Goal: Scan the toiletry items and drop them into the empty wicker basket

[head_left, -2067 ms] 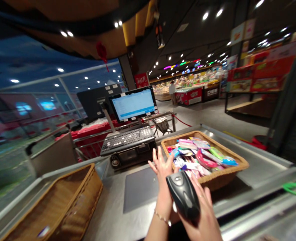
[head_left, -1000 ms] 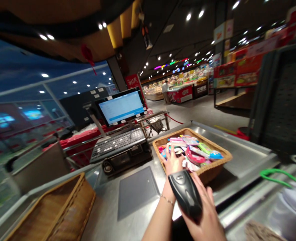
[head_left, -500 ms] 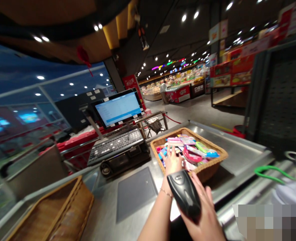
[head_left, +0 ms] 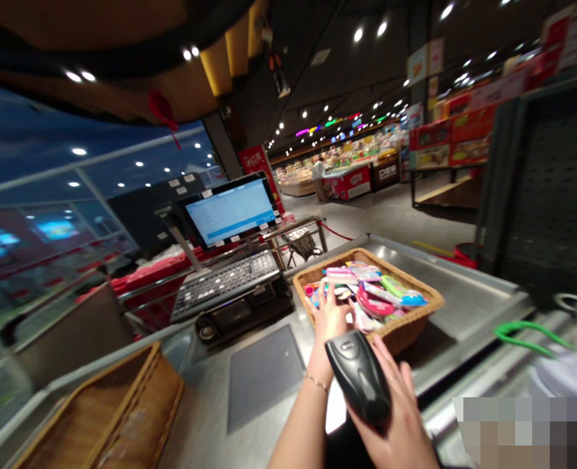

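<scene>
My right hand (head_left: 396, 423) is wrapped round a black handheld barcode scanner (head_left: 359, 378), held upright near the bottom of the view. My left hand (head_left: 330, 319) reaches into a wicker basket (head_left: 415, 322) full of small colourful packets (head_left: 371, 293) on the steel checkout counter; its fingers rest among the packets at the basket's near left corner, and I cannot make out whether they grip one.
A till keyboard (head_left: 225, 283) and monitor (head_left: 230, 212) stand behind a dark scan pad (head_left: 264, 374). Another wicker basket (head_left: 103, 417) sits at the lower left. A green cord (head_left: 527, 335) lies at the right. Store aisles stretch beyond.
My left hand went from hovering open before the basket to reaching down into the packets. The scanner stays in my right hand. The view swung slightly right.
</scene>
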Demonstrator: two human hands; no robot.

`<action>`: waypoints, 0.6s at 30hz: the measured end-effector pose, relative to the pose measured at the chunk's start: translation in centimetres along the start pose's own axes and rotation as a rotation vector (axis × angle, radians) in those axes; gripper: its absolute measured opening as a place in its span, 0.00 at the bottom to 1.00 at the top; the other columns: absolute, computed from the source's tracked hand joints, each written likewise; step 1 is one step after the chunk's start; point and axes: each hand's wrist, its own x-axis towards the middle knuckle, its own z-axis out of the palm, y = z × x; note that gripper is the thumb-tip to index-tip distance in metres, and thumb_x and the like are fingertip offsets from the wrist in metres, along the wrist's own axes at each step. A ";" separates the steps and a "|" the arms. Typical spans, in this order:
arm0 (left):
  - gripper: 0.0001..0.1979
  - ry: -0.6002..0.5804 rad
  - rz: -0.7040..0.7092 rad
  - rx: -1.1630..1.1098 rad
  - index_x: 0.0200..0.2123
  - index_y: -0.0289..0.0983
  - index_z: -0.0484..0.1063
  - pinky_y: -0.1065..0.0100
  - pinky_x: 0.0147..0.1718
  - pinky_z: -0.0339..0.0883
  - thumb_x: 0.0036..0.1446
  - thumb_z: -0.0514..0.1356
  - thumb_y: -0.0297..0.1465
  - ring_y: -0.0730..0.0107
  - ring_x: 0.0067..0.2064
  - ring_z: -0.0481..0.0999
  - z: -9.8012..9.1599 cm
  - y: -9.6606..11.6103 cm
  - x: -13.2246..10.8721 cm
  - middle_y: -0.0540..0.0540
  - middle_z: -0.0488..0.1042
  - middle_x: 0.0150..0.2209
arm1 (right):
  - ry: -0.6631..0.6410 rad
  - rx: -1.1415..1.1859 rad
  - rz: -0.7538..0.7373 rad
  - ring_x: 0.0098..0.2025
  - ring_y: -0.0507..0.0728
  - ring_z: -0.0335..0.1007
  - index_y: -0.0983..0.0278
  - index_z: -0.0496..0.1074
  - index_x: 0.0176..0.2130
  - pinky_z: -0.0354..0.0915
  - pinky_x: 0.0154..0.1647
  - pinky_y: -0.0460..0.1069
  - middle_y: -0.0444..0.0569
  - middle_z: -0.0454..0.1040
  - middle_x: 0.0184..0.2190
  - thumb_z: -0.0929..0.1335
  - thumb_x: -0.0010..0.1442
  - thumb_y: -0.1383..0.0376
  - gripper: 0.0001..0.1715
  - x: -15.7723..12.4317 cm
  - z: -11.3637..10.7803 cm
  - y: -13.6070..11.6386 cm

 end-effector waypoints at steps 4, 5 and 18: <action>0.10 0.020 -0.058 -0.019 0.38 0.46 0.80 0.30 0.61 0.35 0.55 0.60 0.31 0.43 0.70 0.44 -0.7 -0.6 -0.7 0.44 0.56 0.68 | -0.005 0.005 0.003 0.68 0.68 0.53 0.60 0.47 0.66 0.53 0.60 0.76 0.58 0.61 0.65 0.64 0.62 0.62 0.38 0.0 0.0 -0.3; 0.10 0.011 -0.079 -0.027 0.38 0.47 0.80 0.29 0.60 0.35 0.55 0.61 0.32 0.43 0.71 0.43 -0.9 -0.8 -0.9 0.44 0.55 0.69 | -0.009 0.007 0.004 0.68 0.68 0.53 0.60 0.47 0.66 0.54 0.60 0.76 0.58 0.60 0.65 0.64 0.61 0.63 0.39 0.0 0.0 -0.3; 0.11 0.322 -0.198 -0.049 0.38 0.51 0.80 0.30 0.60 0.36 0.49 0.67 0.32 0.45 0.70 0.47 -2.1 -3.8 -3.9 0.44 0.57 0.68 | 0.028 0.093 0.066 0.68 0.67 0.54 0.60 0.49 0.66 0.48 0.64 0.74 0.56 0.60 0.65 0.61 0.63 0.60 0.35 -0.1 0.9 -2.2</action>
